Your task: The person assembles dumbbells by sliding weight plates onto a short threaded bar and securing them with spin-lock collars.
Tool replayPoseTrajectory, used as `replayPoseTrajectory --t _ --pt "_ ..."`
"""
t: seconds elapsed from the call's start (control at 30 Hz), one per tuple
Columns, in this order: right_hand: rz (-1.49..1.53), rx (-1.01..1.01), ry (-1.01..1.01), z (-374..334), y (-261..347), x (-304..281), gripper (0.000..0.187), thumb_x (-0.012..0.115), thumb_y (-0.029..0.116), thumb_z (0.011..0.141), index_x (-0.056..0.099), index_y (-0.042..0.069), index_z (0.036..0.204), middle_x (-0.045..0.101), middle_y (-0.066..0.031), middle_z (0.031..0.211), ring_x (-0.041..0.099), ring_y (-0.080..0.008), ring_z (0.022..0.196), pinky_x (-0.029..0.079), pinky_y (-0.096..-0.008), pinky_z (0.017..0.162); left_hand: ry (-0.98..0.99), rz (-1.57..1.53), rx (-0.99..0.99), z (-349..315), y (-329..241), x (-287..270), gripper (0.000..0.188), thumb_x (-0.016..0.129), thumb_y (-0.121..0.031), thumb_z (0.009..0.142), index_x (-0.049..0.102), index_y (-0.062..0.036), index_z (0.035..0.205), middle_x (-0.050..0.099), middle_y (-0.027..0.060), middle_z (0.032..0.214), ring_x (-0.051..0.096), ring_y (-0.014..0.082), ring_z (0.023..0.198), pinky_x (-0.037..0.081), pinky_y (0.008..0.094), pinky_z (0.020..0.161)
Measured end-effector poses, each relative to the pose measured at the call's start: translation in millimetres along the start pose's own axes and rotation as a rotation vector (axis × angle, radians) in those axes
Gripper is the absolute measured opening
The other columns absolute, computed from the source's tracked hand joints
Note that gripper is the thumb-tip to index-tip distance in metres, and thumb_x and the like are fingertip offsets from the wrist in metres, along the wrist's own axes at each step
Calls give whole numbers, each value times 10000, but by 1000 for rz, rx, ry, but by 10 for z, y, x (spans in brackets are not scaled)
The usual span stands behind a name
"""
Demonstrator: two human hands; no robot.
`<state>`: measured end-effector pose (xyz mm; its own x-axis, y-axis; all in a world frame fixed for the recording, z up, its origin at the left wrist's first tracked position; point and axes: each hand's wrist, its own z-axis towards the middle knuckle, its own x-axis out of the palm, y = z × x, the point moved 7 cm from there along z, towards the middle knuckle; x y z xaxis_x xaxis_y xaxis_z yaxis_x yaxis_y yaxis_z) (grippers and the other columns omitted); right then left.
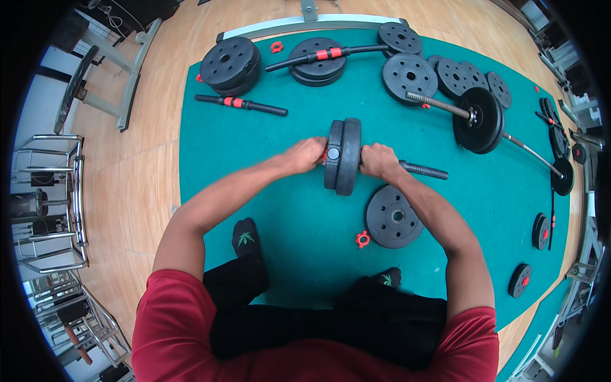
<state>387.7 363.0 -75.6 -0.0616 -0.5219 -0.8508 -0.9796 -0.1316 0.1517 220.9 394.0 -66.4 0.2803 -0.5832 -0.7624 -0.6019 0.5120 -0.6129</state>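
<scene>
In front of me I hold a dumbbell with two black weight plates [347,167] standing on edge side by side at its left part. My right hand [380,160] is wrapped round the dumbbell bar [428,170] just right of the plates; its black threaded end sticks out beyond the fist. My left hand [308,155] is closed at the bar's other end, on a red spinlock nut [325,155] against the outer plate, mostly hidden by the fingers. Below my right hand, a loose black plate [393,219] lies flat, with another red nut [363,239] beside it.
A green mat [305,254] covers the floor. Toward its far edge lie stacked plates [230,67], a short bar [242,105] and another bar [328,55] across plates. A loaded barbell [478,121] rests at right. Metal gym frames [57,204] stand at left.
</scene>
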Motion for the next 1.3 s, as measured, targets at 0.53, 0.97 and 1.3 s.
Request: replayPoseTrajectory --t 0.53,0.97,1.3 --pt "-3 18 24 29 5 18 281 696 224 768 713 30 971 705 -205 993 685 -355 959 563 -445 834 -370 612 165 -291 -117 178 332 508 -69 888 510 23 1207 566 145 1031 571 299 1028 348 604 1063" --pt "4 -26 -52 -3 8 -120 267 696 266 787 720 43 932 708 -198 953 685 -365 927 562 -451 818 188 272 -220 245 207 -30 250 706 -155 735 681 -72 968 698 203 994 662 354 987 532 468 825" --pt "-66 -17 -203 347 -31 -405 250 723 274 759 727 69 902 715 -188 929 701 -356 893 573 -453 776 -55 292 -307 451 434 -299 195 670 -182 763 715 -87 927 705 199 963 679 357 932 539 459 823"
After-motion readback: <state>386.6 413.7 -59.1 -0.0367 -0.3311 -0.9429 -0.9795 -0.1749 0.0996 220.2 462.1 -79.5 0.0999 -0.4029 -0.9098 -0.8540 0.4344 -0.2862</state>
